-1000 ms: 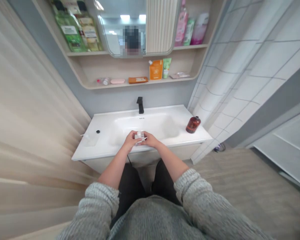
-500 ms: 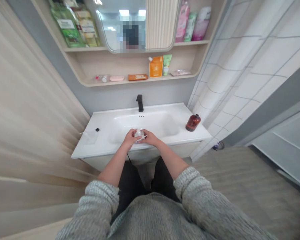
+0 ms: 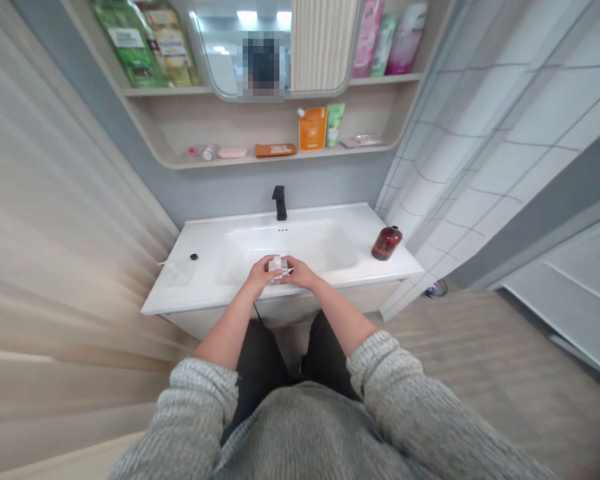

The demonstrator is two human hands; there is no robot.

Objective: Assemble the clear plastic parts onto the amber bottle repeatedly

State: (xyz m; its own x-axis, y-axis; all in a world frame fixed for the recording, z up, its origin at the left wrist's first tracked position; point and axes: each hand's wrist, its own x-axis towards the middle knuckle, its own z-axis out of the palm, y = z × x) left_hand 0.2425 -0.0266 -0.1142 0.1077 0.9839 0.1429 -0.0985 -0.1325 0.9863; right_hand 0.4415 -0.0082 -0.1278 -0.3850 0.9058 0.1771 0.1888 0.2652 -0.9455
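Both my hands meet over the front edge of the white sink (image 3: 300, 237). My left hand (image 3: 258, 275) and my right hand (image 3: 300, 273) are closed around one small white object (image 3: 278, 266), which looks like a little bottle or container with a cap on top. Its details are too small to make out. My grey sleeves are pushed up to the elbows.
A black faucet (image 3: 279, 202) stands at the back of the basin. A brown bottle (image 3: 386, 243) sits on the counter's right end, a small black cap (image 3: 194, 257) and a clear item (image 3: 175, 270) on the left. Shelves above hold pouches and bottles. Tiled wall at right.
My hands stay together on the small white object; the view has tilted slightly, so the sink sits a little higher in the frame.
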